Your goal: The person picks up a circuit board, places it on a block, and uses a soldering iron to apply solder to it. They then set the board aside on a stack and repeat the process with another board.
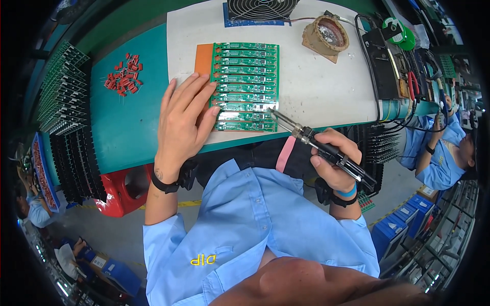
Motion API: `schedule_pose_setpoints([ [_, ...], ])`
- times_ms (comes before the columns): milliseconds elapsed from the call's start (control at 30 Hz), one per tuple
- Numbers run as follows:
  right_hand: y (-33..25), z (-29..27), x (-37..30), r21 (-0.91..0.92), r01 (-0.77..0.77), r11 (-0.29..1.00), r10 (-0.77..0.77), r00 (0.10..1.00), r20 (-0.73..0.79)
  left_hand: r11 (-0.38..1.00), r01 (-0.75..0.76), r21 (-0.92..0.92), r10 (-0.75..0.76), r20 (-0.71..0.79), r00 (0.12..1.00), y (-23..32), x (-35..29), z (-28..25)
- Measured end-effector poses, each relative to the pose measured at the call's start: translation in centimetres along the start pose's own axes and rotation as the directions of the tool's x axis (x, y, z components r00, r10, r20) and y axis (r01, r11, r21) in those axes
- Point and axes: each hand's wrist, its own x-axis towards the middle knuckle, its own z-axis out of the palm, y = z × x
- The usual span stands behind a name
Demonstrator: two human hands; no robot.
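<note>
My left hand (185, 120) lies flat, fingers spread, on the left edge of a panel of green circuit boards (246, 86) that rests on an orange holder (203, 58) and a white mat (316, 81). My right hand (334, 160) grips a black soldering iron (319, 145). Its metal tip (273, 113) touches the lower right part of the panel, near the second strip from the bottom.
A pile of small red components (124, 76) lies on the teal bench at the left. At the back are a fan (260, 9), a round tip-cleaner pot (326, 34) and a black iron stand (383, 61). Racks of boards (64, 97) line the left side. Another person in blue (441, 153) sits at the right.
</note>
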Motion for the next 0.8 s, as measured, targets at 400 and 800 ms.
schedule_pose_setpoints([
  [400, 0.06, 0.48, 0.43, 0.005, -0.006, 1.000, 0.006, 1.000, 0.031, 1.000, 0.005, 0.002, -0.005, 0.017, 1.000, 0.12, 0.01, -0.10],
  [800, -0.13, 0.43, 0.76, -0.001, 0.018, 1.000, -0.018, 0.999, 0.051, 1.000, 0.009, 0.010, -0.009, 0.017, 1.000, 0.08, -0.02, -0.06],
])
